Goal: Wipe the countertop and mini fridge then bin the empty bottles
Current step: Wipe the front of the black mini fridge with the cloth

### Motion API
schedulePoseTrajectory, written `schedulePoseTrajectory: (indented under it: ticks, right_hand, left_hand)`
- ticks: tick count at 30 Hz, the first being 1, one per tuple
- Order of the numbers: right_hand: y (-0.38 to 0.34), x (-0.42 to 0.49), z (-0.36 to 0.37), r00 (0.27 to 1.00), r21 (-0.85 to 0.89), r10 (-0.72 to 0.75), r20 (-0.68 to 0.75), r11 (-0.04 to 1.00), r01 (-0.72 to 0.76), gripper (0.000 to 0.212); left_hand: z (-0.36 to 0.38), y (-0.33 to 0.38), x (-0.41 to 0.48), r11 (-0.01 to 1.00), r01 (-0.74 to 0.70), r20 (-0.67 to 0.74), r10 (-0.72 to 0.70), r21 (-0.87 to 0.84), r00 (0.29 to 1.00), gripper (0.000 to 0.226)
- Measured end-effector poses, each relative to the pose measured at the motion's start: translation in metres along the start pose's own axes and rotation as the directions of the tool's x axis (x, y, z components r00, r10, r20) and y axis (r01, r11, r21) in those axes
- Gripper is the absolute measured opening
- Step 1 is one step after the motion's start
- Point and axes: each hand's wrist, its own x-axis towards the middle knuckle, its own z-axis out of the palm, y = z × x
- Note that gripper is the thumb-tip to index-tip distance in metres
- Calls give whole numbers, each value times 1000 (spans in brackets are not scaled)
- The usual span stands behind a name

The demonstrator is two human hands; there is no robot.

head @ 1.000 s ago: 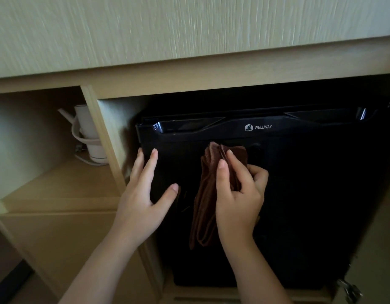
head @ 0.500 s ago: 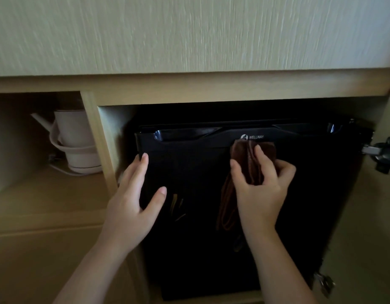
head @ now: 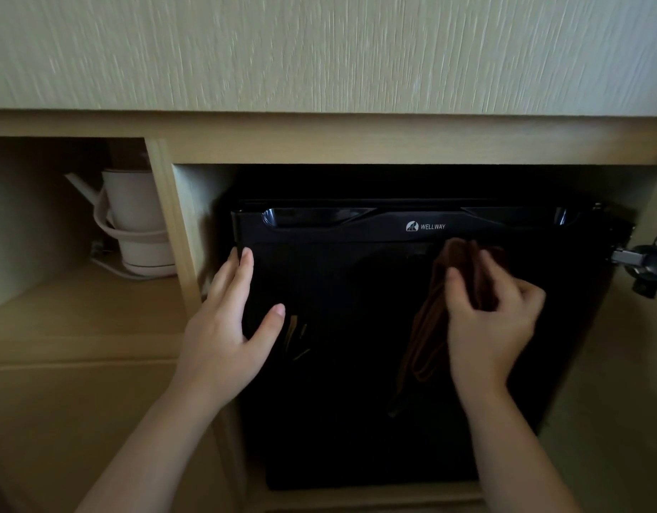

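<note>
Mini fridge (head: pixel 356 420): black, door towards me, set in the cabinet bay.
Kettle (head: pixel 134 216): white, on the shelf left of the fridge, well apart from both hands.
Left hand (head: pixel 227 327): fingers straight, flat on the fridge door's left edge, steadying it, I judge.
Cloth (head: pixel 423 338): brown, on the upper door just under the fridge's logo; long axis vertical, tail hanging below my fingers.
Right hand (head: pixel 493 323): nearer the cloth, fingers curled and pinching it; bare door lies rightward.
Hinge (head: pixel 643 266): at the fridge's right, the stroke's likely limit.
</note>
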Motion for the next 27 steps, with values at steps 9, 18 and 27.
schedulePoseTrajectory:
  ticks: [9, 18, 27]
  right_hand:
    - [-23, -41, 33, 970, -5, -169, 172, 985, 173, 44]
    - [-17, -17, 18, 994, 13, -62, 86, 998, 61, 41]
    - [-47, -74, 63, 966, -67, -179, 188, 979, 195, 41]
  left_hand:
    - [1, 2, -3, 998, 26, -4, -27, -54, 1000, 67]
    - [-4, -5, 0, 992, -4, -14, 2, -124, 1000, 61]
    - [-10, -24, -7, 952, 60, 109, -28, -301, 994, 66]
